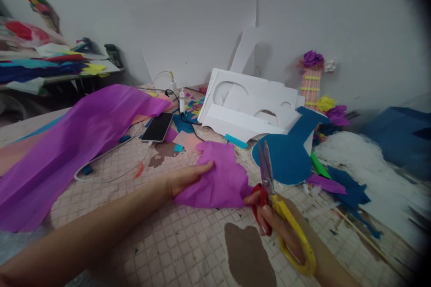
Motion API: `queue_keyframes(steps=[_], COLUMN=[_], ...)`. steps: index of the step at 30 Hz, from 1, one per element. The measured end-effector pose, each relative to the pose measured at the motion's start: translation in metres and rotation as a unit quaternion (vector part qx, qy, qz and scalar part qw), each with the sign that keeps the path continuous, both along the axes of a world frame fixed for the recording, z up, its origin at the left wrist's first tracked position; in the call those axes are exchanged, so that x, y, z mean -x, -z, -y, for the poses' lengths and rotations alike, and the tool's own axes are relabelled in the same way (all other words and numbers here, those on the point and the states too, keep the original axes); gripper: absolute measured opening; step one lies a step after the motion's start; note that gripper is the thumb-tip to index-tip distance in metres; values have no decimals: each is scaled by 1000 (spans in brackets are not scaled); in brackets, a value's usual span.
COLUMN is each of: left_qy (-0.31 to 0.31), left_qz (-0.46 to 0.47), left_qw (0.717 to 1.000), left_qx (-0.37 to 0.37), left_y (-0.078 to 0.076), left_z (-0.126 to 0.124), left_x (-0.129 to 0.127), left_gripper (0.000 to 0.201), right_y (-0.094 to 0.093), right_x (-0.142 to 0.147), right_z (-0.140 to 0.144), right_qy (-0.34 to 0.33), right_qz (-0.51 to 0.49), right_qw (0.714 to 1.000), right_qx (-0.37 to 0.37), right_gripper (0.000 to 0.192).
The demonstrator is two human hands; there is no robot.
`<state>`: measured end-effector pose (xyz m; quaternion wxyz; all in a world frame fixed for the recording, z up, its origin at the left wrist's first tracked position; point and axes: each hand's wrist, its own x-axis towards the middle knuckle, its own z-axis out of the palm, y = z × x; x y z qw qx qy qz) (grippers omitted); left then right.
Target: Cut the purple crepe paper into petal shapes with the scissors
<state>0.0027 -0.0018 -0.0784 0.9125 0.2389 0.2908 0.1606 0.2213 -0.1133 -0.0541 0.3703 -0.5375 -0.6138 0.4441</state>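
My left hand (188, 179) grips a piece of purple crepe paper (224, 175) at its left side, thumb on top and the other fingers hidden beneath. In my right hand (274, 222) is a pair of scissors (267, 175) with one red and one yellow handle. Their blades point up and away from me, slightly apart, to the right of the purple paper. A fingertip of that hand meets the paper's right corner. Just beyond the blades lies a blue guitar-like cutout (286, 154) with a white edge.
A long purple sheet (77, 139) drapes over the table's left side. Near it lies a phone (157, 127) on a white cable. White cut board (249, 103) leans at the back; a glue bottle (182, 101) stands left of it. White fibres (357, 157) and sticks lie right.
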Motion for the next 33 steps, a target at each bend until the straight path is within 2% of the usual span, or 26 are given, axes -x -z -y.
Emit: queue_keyframes(steps=[4, 7, 9, 16, 19, 20, 22, 25, 30, 33], left_qy=[-26, -14, -2, -31, -25, -20, -9, 0, -3, -3], left_qz=[-17, -21, -35, -66, -61, -57, -44, -26, -30, -29], left_qw=[999, 996, 995, 997, 998, 998, 999, 999, 999, 999], left_qx=[-34, -89, -97, -28, -1, 4, 11, 22, 35, 35], left_y=[-3, -4, -3, 5, 6, 7, 7, 6, 2, -2], left_z=[7, 12, 13, 8, 7, 7, 7, 6, 5, 5], left_x=[1, 2, 1, -3, -1, 0, 1, 3, 4, 5], left_gripper=[35, 33, 33, 27, 24, 25, 28, 33, 32, 29], right_y=[8, 14, 13, -1, -13, -17, -23, -22, -11, -9], right_x=[-1, -4, -5, -12, -20, -23, -28, -36, -57, -65], right_z=[1, 2, 2, 1, 3, 5, 11, 23, 36, 40], right_qy=[14, 17, 14, 32, 1, -14, 0, 20, -22, -51], right_qz=[-21, -32, -26, 22, 37, 38, 32, 45, 123, 153], right_qw=[1000, 999, 999, 999, 999, 999, 998, 994, 989, 982], right_qx=[5, 15, 19, -4, -12, 1, 46, 95, 77, 101], right_gripper=[36, 36, 37, 37, 44, 44, 48, 41, 21, 16])
